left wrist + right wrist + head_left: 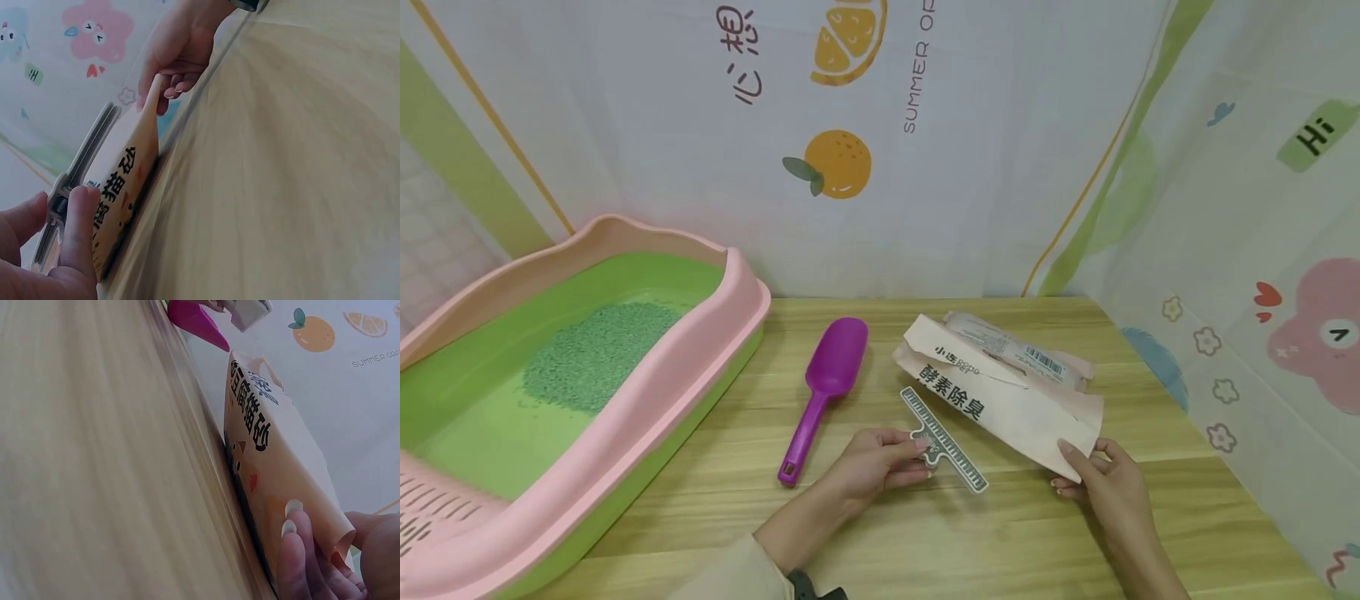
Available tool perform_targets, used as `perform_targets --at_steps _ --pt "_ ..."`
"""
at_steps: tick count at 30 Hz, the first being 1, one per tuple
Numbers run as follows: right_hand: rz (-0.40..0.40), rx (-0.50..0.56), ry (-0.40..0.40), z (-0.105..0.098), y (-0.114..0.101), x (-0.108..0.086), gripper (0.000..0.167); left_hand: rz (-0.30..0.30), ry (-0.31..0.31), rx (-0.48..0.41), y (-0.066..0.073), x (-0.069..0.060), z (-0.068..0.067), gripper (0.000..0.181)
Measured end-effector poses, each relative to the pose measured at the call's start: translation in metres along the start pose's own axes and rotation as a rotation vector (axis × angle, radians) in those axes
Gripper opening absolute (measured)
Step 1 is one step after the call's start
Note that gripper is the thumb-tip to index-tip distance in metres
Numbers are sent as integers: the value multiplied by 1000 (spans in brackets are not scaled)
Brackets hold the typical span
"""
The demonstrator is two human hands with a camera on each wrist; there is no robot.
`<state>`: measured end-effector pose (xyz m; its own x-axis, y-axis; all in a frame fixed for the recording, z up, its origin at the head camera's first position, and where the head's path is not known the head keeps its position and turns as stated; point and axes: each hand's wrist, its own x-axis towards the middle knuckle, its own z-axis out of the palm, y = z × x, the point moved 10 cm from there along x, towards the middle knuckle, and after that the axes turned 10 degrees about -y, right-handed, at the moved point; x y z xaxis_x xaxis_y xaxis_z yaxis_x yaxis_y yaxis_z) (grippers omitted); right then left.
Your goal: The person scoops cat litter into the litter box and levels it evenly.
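My left hand (880, 468) pinches a grey-and-white bag clip (943, 440) by its middle, between thumb and fingers. The clip's long bar stands near the front of a pale cat litter bag (1007, 387); in the left wrist view the clip (87, 147) overlaps the bag (128, 172), and I cannot tell whether they touch. The bag lies on the table with its top folded and black characters printed on it. Its near right corner is pinched by my right hand (1112, 487), thumb on top and fingers beneath, as the right wrist view also shows on the bag (275, 462).
A purple scoop (826, 392) lies on the wooden table (737, 500) left of the bag. At the left stands a green litter box with a pink rim (692, 358), holding green litter granules (598, 354). Printed cloth (1000, 167) hangs behind and to the right.
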<state>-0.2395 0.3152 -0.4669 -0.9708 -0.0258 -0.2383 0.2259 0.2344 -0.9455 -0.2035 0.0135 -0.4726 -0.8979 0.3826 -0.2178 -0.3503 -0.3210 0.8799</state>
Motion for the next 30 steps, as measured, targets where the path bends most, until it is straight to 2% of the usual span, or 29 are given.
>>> perform_targets --at_steps 4,7,16,30 --pt "-11 8 11 -1 -1 -1 49 -8 17 -15 -7 9 6 38" --pt "-10 3 23 -2 -1 -1 49 1 53 -25 -10 13 9 39" --pt "-15 9 31 0 -1 -2 48 50 138 -68 -23 20 19 32" --pt "-11 33 19 0 3 0 50 87 192 -126 -22 33 28 25"
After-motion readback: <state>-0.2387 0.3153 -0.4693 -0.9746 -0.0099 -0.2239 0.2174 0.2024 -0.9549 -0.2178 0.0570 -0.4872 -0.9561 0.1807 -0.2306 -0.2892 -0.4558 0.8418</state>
